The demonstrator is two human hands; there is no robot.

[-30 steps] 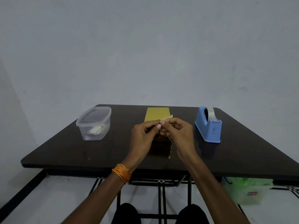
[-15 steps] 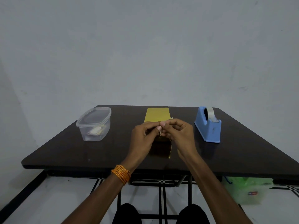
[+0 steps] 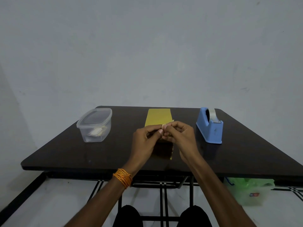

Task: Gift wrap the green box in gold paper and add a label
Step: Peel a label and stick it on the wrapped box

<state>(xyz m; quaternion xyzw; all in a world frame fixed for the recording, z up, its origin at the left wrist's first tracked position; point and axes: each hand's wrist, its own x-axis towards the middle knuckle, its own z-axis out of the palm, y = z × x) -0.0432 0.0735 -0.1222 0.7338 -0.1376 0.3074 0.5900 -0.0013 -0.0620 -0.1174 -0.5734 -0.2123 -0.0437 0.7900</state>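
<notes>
Pinching a small pale slip [image 3: 163,126] between them, left hand [image 3: 144,140] and right hand [image 3: 180,136] hover just above the gold-wrapped box [image 3: 164,149]; the slip might curl and stick to fingertips, I'd guess.

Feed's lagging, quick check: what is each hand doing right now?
Left hand: pinching a small pale slip.
Right hand: pinching the same slip.

A dark brown rectangular wooden table [image 3: 65,153] with rounded corners carries a clear lidded plastic container [image 3: 95,125] on its left, shiny gold paper [image 3: 158,117] along the middle, and a blue plastic tape dispenser [image 3: 210,128] on its right.
</notes>
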